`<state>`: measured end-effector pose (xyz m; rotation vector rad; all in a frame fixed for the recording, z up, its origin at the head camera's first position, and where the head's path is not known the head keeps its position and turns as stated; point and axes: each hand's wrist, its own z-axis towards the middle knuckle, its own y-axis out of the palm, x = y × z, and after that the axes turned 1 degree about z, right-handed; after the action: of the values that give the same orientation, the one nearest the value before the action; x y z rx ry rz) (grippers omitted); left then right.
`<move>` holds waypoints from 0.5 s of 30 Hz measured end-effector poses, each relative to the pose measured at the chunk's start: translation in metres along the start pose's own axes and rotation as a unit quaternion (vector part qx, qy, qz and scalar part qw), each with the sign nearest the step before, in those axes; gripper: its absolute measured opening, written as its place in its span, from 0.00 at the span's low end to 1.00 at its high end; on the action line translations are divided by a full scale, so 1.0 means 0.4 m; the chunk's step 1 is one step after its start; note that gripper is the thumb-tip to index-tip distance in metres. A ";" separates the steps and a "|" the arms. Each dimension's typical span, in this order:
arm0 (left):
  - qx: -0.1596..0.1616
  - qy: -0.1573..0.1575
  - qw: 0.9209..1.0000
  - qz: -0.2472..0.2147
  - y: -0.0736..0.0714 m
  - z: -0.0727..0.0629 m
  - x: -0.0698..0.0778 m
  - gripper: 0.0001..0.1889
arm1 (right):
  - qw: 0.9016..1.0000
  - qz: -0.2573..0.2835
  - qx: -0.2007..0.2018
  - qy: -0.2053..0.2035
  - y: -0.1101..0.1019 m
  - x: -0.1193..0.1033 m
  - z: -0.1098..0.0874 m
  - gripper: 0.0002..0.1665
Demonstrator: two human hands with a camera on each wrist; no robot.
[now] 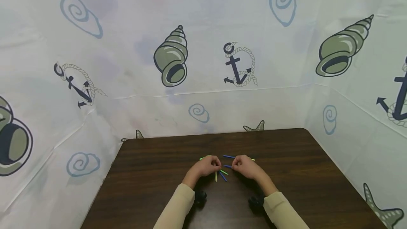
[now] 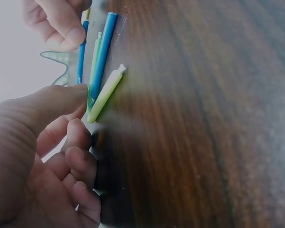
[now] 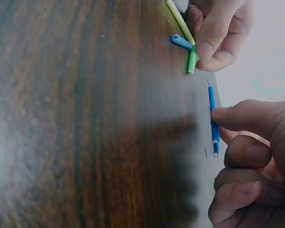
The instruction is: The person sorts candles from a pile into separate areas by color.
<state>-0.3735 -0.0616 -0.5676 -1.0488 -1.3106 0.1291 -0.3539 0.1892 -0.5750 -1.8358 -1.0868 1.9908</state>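
My left hand [image 1: 207, 165] pinches the gathered ends of thin candles over the table. A blue candle [image 2: 103, 52], a green candle [image 2: 94, 61] and a yellow-green candle [image 2: 106, 95] fan out from its thumb, and narrow wick-like tips show on some. How many its fingers grip is hidden. To the right, my right hand [image 1: 247, 167] pinches another blue candle [image 3: 212, 99] between thumb and forefinger, its other fingers curled. That candle's near end points toward the left hand's bunch, a small gap apart.
Beyond the right hand lies one more blue candle [image 1: 229, 156], with a yellow tip [image 1: 253, 159] showing past the knuckles. A green end [image 1: 201, 158] peeks out behind the left hand. The dark wooden table [image 1: 152, 172] meets a patterned cloth wall [image 1: 133, 112].
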 end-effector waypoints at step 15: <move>0.005 -0.007 1.000 0.007 0.007 -0.023 -0.011 0.05 | 0.997 -0.011 0.059 0.044 0.005 -0.014 -0.022 0.05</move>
<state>-0.3661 -0.0677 -0.5719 -1.0514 -1.3135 0.1535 -0.3440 0.1875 -0.5715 -1.8242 -0.9404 1.8980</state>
